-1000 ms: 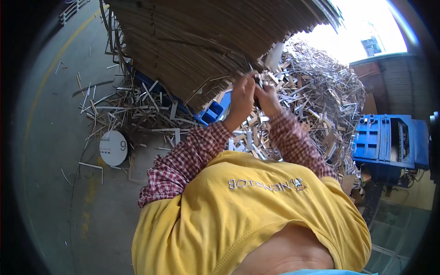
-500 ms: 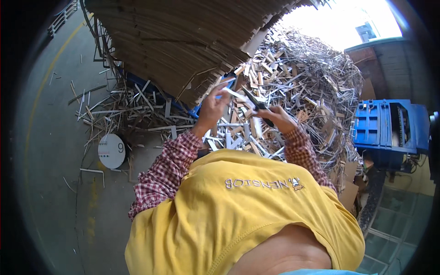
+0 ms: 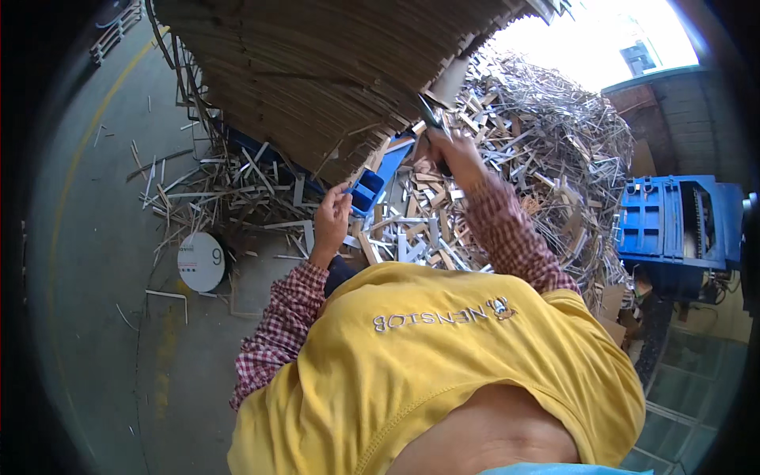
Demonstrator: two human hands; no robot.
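My right hand [image 3: 453, 157] is closed round a dark hand tool [image 3: 431, 113] with a slim pointed end, which looks like a knife; the fingers hide its handle. The tool's point reaches up beside the ragged right edge of a big stack of brown cardboard sheets [image 3: 293, 87]. Lower and to the left, my left hand [image 3: 331, 226] has its fingers extended and slightly bent at the stack's lower corner. Nothing shows in that hand, though its fingertips are partly hard to make out. A blue pallet [image 3: 369, 190] pokes out below the stack.
Beyond my right hand rises a large heap of cardboard strips and offcuts [image 3: 546, 150]. More scraps [image 3: 237, 178] litter the floor at left, near a round white sign [image 3: 201, 262]. A blue machine [image 3: 673, 222] stands at far right.
My right hand has moved up and away with the tool, to the stack's right edge. My left hand has come down and left to the stack's corner. A pale strip between them is gone.
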